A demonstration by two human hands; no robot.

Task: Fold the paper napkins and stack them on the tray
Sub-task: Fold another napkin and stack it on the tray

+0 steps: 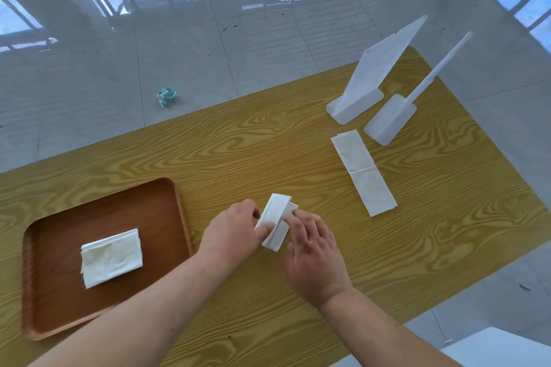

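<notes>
White paper is showing between my two hands: one narrow folded napkin (pixel 275 222) is lying near the middle of the table (pixel 328 322), its long axis running from near-left to far-right, far end tilted away from me. My left hand (pixel 235 232) is covering its left edge, thumb and fingers closing on the paper in a pinching grip. My right hand (pixel 314 250) is pressing its fingertips (pixel 287 219) on the right side; I cannot tell whether that grip is pinching anything or only pressing flat. How many layers are folded under the fingers is hard to make out.

I am counting one brown tray (pixel 44 322) at the left, its near corner hidden behind my left forearm, holding one stack of folded napkins (pixel 111 256), sheet count unclear. One long unfolded napkin strip (pixel 362 171) is lying to the far right, pointing away. Two white plastic stands (pixel 369 92) are standing beyond it. One crumpled wrapper (pixel 167 95) is lying on the floor.
</notes>
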